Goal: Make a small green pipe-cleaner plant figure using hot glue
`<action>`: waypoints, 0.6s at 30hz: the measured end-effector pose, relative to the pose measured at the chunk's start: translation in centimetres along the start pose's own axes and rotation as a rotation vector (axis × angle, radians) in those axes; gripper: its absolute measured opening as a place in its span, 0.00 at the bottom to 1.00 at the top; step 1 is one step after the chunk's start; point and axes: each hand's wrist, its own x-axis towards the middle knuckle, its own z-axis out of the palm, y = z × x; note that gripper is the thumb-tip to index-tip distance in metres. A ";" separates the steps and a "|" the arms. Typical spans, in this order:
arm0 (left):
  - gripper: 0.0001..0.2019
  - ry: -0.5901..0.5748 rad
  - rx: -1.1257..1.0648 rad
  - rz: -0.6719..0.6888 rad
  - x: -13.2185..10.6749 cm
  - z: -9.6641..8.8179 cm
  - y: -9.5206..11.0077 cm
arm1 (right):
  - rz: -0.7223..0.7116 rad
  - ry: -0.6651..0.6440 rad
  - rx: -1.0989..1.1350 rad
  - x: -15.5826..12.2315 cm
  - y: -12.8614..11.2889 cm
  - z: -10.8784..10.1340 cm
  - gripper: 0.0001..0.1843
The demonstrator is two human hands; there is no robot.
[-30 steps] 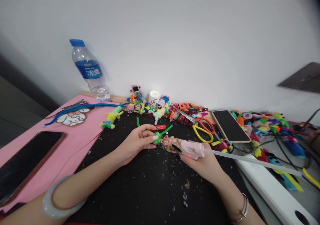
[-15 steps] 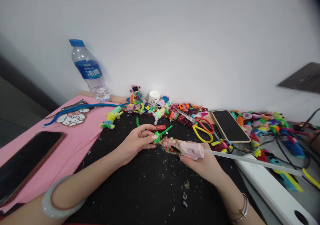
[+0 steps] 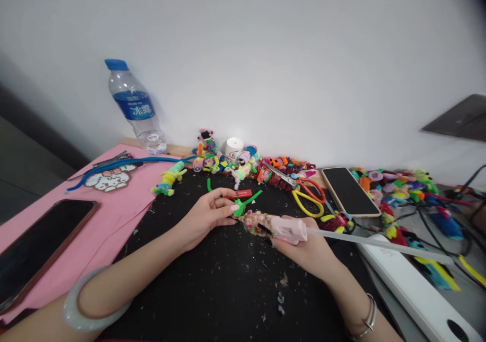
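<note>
The left hand [image 3: 207, 214] grasps a green pipe-cleaner piece [image 3: 239, 209] between thumb and fingers over the black mat [image 3: 212, 286]; whether the piece touches the mat cannot be determined. The right hand [image 3: 313, 255] is closed around a pink glue gun [image 3: 287, 229], its encrusted front directed at the green piece and just beside it, a translucent glue stick [image 3: 372, 245] protruding from the rear. Scissors [image 3: 306, 207] with red and yellow handle loops lie beyond the gun.
</note>
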 end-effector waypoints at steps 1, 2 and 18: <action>0.16 0.000 -0.001 -0.001 0.0 0.0 0.0 | 0.003 0.022 -0.005 0.0 0.0 0.0 0.08; 0.16 0.001 -0.001 -0.003 0.0 0.0 0.0 | 0.009 0.052 -0.009 0.0 0.0 0.0 0.07; 0.16 -0.014 0.038 -0.009 -0.1 0.0 0.0 | 0.011 0.106 -0.019 0.1 0.1 0.3 0.07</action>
